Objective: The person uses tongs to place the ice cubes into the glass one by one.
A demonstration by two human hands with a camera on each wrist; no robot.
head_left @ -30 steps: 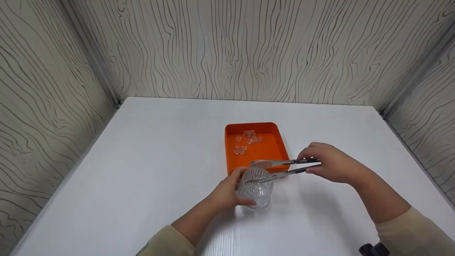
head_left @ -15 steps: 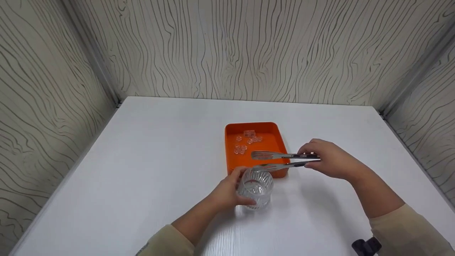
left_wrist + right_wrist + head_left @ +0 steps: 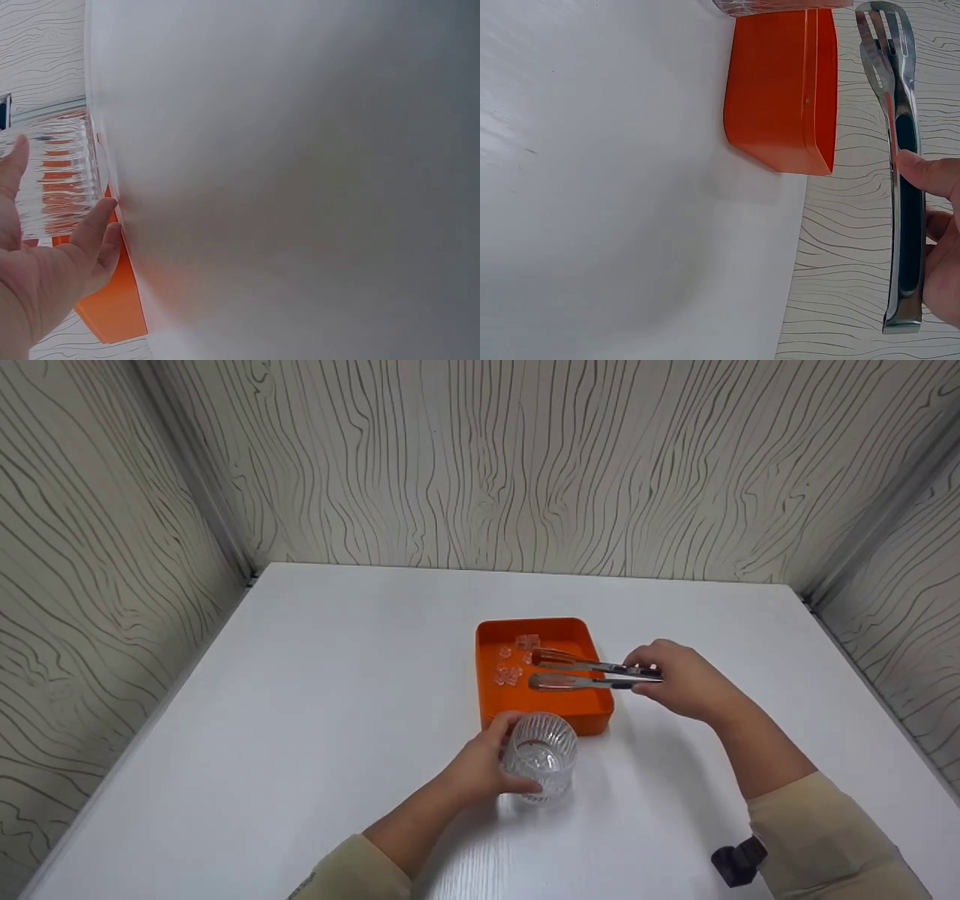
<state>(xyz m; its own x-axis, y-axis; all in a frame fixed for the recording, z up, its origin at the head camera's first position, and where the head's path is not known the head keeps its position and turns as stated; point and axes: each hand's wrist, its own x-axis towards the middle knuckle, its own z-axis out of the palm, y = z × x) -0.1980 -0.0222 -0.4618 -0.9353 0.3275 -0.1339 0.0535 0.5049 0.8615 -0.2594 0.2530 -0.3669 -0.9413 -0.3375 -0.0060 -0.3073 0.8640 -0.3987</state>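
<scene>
Tongs (image 3: 908,210), held spread by the right hand (image 3: 681,679), hang over the orange tray (image 3: 551,703) where clear pieces (image 3: 508,676) lie, so picking seems underway, probably needing next lowering and squeezing, while the left hand (image 3: 478,761) grips the glass (image 3: 553,769).

Left hand (image 3: 49,274), lower left of frame: thumb and fingers set around a clear ribbed glass (image 3: 64,169). Orange tray (image 3: 116,307) behind; its colour shows through the ribs and as a faint blush on the white table (image 3: 300,165), which fills most of the field. Line-patterned wall (image 3: 41,45) upper left. Dark item (image 3: 5,112) at left edge, cropped; identity unclear.
</scene>
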